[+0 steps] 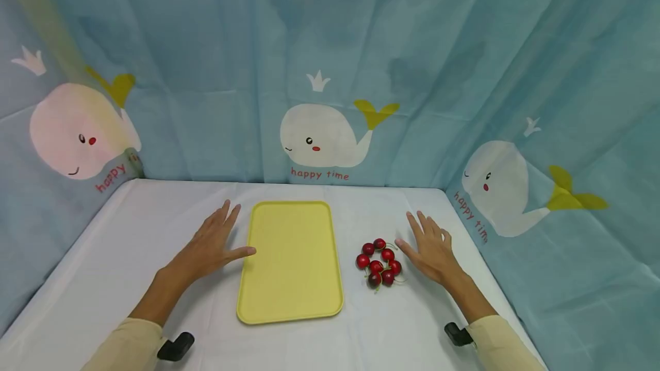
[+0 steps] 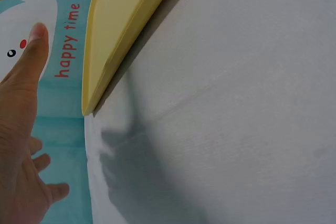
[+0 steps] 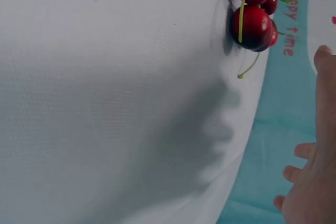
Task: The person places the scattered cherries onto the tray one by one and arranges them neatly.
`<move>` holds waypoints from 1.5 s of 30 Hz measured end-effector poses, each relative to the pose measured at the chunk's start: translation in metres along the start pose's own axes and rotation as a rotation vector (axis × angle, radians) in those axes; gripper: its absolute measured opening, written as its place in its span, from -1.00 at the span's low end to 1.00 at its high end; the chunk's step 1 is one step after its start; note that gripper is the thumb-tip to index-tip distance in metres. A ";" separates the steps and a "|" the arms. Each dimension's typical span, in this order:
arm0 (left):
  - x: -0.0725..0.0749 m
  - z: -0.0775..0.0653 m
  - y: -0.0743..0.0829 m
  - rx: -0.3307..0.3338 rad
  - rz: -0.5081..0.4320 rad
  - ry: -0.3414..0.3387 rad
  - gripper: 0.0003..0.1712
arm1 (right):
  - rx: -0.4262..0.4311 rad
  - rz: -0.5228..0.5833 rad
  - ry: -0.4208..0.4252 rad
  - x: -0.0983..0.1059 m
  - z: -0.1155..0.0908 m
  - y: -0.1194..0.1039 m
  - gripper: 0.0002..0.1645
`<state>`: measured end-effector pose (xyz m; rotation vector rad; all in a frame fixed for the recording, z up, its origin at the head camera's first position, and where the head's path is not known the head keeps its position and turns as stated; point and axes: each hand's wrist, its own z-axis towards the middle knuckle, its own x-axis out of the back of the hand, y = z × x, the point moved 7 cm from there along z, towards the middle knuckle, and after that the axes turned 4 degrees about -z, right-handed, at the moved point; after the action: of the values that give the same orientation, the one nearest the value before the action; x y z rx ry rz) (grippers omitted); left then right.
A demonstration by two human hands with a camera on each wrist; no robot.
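A yellow rectangular tray (image 1: 290,262) lies flat on the white tabletop, with nothing on it. My left hand (image 1: 208,248) hovers at its left side, fingers spread, the thumb reaching over the tray's left edge. Right of the tray sits a cluster of dark red cherries (image 1: 376,267) with green stems. Just to their right is my right hand (image 1: 429,249), fingers spread and holding nothing. In the right wrist view, several cherries (image 3: 253,27) show at the top, apart from the thumb. The left wrist view catches the tray's raised rim (image 2: 123,45).
A white cloth (image 1: 170,314) covers the table. Blue curtains (image 1: 206,102) printed with whales stand behind it and along both sides. Black devices are strapped at the left wrist (image 1: 176,347) and the right wrist (image 1: 458,334).
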<state>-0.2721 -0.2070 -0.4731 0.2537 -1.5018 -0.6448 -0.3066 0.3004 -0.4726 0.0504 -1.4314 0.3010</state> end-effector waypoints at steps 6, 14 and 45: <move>-0.009 -0.003 -0.001 -0.021 -0.175 -0.071 0.47 | 0.001 0.057 0.020 -0.002 -0.005 0.003 0.06; -0.018 -0.011 -0.001 -0.046 -0.223 -0.083 0.36 | 0.022 0.129 0.049 -0.005 -0.009 0.004 0.01; -0.036 -0.032 -0.012 -0.029 -0.224 -0.125 0.26 | 0.118 0.419 0.047 -0.026 -0.044 -0.012 -0.59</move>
<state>-0.2420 -0.2049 -0.5121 0.3681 -1.5958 -0.8739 -0.2643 0.2940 -0.5029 -0.1615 -1.3686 0.7266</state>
